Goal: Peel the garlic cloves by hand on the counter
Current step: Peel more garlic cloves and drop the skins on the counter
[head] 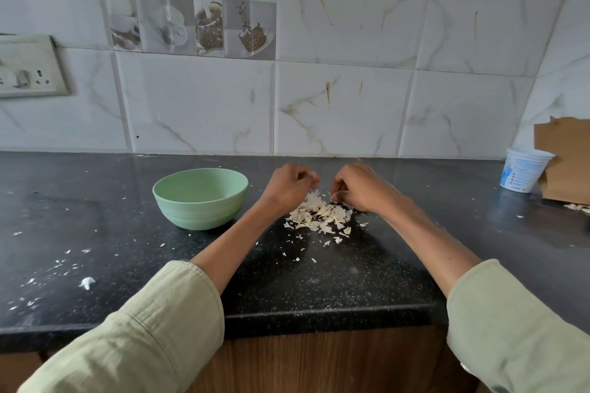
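Note:
A heap of pale garlic skins and cloves (pixel 321 214) lies on the black counter (pixel 319 277) in the middle of the view. Both hands hover just above its far side with curled fingers. My left hand (pixel 289 187) pinches something small at its fingertips; it looks like a clove or a bit of skin, too small to tell. My right hand (pixel 357 187) curls down toward the heap, and what its fingers hold is hidden. A light green bowl (pixel 200 198) stands left of the heap, beside my left wrist.
A white plastic tub (pixel 523 171) and a torn cardboard piece (pixel 566 158) stand at the far right by the tiled wall. Bits of skin are scattered over the counter's left part (pixel 86 282). A switch plate (pixel 28 68) hangs on the left wall.

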Demonstrator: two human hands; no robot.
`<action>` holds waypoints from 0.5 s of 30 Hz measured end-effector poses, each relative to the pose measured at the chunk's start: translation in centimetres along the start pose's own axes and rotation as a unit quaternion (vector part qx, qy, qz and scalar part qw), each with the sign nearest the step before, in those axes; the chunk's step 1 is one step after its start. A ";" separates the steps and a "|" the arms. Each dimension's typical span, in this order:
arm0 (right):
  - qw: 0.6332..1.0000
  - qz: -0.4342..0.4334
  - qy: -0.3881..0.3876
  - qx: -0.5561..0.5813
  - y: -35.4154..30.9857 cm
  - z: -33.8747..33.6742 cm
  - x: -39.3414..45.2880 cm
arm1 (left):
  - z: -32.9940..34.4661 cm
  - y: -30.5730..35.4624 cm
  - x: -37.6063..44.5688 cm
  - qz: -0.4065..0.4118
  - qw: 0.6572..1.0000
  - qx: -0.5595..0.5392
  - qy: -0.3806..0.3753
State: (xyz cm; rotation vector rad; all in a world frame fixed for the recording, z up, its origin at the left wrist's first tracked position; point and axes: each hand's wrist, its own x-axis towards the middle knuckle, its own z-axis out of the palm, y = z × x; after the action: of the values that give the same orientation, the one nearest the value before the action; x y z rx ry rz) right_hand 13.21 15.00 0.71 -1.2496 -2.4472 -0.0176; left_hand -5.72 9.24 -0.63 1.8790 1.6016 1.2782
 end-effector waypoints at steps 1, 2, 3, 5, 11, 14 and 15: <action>1.000 -0.004 0.000 -0.013 -0.2 0.0 -0.1 | 0.0 0.0 0.0 0.001 1.000 0.007 0.001; 1.000 -0.010 0.000 -0.023 -0.3 0.1 -0.2 | 0.0 -0.1 0.0 0.003 1.000 0.013 0.003; 0.999 -0.017 0.003 -0.027 -0.4 0.2 -0.2 | 0.1 -0.2 0.1 0.003 1.000 0.016 0.005; 0.998 -0.032 0.048 -0.012 -0.8 0.1 -0.2 | 0.1 -0.1 0.0 0.003 1.000 0.020 0.006; 0.996 -0.035 0.086 -0.014 -1.1 -0.3 -0.5 | 0.0 0.0 0.1 0.010 0.999 0.028 0.033; 0.998 -0.018 -0.008 -0.061 -0.6 0.4 -0.8 | 0.0 -0.2 0.1 0.019 0.999 0.022 0.045; 0.999 -0.019 0.012 -0.035 -0.7 0.3 -0.7 | 0.0 -0.2 0.1 0.024 0.998 0.024 0.044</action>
State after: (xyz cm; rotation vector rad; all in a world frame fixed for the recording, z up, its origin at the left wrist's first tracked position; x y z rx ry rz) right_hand 12.99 14.10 0.33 -1.2252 -2.4679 -0.1282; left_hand -5.81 9.37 -0.72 1.9256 1.6549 1.3717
